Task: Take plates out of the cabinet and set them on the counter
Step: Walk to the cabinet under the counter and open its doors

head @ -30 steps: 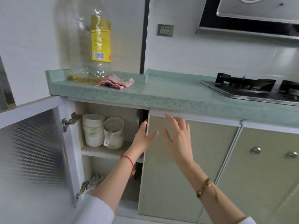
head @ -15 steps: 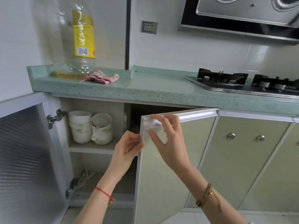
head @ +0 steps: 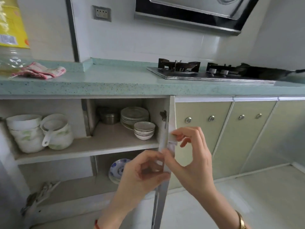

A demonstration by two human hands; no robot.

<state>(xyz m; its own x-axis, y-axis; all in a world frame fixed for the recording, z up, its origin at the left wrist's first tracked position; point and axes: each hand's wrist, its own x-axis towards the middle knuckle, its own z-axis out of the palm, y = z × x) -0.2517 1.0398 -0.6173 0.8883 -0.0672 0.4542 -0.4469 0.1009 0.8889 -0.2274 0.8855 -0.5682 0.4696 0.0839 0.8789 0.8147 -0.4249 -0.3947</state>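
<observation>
Plate stack (head: pixel 134 116): flat on upper shelf, up-left of the cabinet door edge (head: pixel 162 162) pinched by left hand (head: pixel 142 176) and right hand (head: pixel 189 156); left nearer.

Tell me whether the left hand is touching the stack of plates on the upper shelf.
Apart. The head view shows the left hand gripping the open cabinet door's edge, while the stack of plates sits far back on the upper shelf, open space between them.

Two bare forearms showed, with no sleeves. The left hand (head: pixel 142 172) had a thin red cord (head: pixel 97 226) at its wrist; the right hand (head: pixel 189 156) wore a gold bracelet (head: pixel 241 221).
</observation>
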